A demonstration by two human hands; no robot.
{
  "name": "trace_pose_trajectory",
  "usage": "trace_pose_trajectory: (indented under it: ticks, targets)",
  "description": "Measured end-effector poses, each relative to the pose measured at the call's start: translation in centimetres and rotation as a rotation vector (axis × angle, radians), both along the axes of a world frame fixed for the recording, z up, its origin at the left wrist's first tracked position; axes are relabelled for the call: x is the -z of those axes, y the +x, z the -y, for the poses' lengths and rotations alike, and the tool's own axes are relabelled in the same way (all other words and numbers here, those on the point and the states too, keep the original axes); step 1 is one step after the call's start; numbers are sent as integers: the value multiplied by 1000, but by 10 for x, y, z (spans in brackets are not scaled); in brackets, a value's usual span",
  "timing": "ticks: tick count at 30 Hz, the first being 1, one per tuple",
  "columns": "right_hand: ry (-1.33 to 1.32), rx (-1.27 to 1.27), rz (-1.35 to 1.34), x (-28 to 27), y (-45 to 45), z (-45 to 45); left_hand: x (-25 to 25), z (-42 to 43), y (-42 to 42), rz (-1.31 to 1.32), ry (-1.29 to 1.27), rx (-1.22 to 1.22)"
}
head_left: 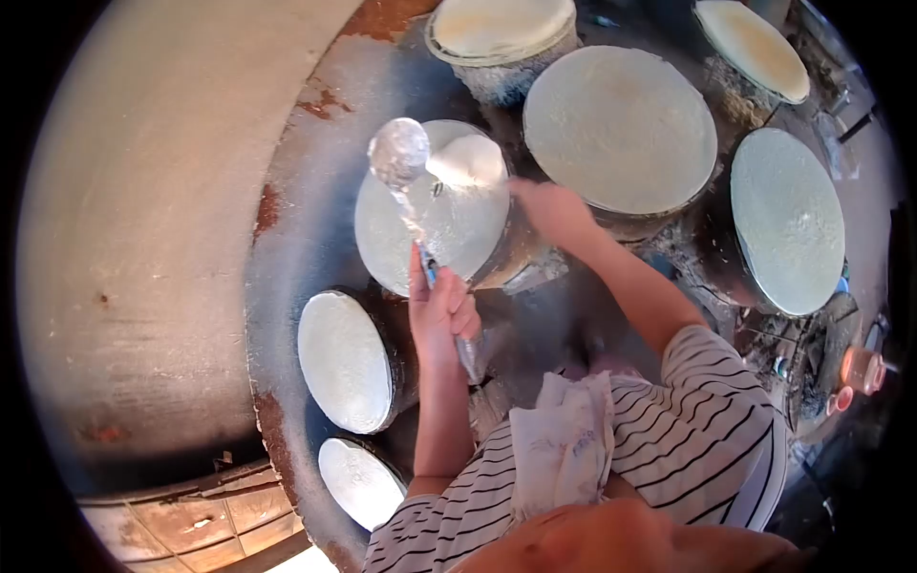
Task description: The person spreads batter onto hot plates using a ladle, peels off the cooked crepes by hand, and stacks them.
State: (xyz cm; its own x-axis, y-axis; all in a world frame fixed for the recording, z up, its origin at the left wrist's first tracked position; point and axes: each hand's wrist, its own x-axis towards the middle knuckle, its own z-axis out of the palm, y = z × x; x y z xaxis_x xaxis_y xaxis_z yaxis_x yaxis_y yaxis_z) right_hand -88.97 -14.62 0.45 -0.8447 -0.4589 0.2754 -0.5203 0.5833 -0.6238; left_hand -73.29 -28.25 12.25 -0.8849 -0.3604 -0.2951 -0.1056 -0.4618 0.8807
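My left hand (447,307) is wrapped round the handle of a metal ladle (399,153), whose wet, round bowl is over the left part of a round pan (411,224) coated in pale batter. From the right, my right hand (557,212) reaches to the pan's edge, closed on a white rounded tool (468,160). That tool lies over the upper right of the same pan. Its handle is mostly hidden by my fingers.
Other round pale-topped pans stand around: a large one (621,129), one at the right (788,222), two at the lower left (346,361) (361,482), and two at the top. A broad beige surface (162,210) fills the left; an orange container (863,371) is far right.
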Motion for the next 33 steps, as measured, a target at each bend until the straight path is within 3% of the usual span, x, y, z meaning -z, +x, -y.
trace_pose_trajectory:
  ticks: [1,4,7,9,11,15,18,21,25,27,28,30,31,33]
  targets:
    - [1,136,85,9,-3,-12,1,5,-8,7,-28,12]
    - [134,65,78,44,-1,-4,-2,13,-30,80,-49,-44]
    - [239,-28,-24,31,-19,16,6,28,-55,-14,230,-77]
    - [108,92,209,19,-26,8,6,55,-47,-88,479,-8]
    - [116,-15,168,27,-24,-7,1,72,-40,-76,698,-9]
    - [85,-220,65,24,-23,9,16,88,-61,-48,808,-24]
    - [-41,-94,101,21,-9,-15,25,91,-73,-81,792,-2]
    - [-173,120,294,46,29,-45,32,80,-50,-57,772,-148]
    - [-344,34,775,32,87,5,79,31,-40,-43,664,-298]
    - [-390,-221,404,52,71,29,64,-17,-42,-36,575,-445]
    - [-515,-240,352,60,65,39,76,-25,-47,-130,708,-510]
    - [-369,-239,162,26,57,41,83,-14,-45,-429,1245,-226]
    - [-104,-195,24,-9,51,36,75,-6,-53,-570,1498,-46]
    - [42,-85,14,17,34,41,49,4,-43,-624,1697,-207]
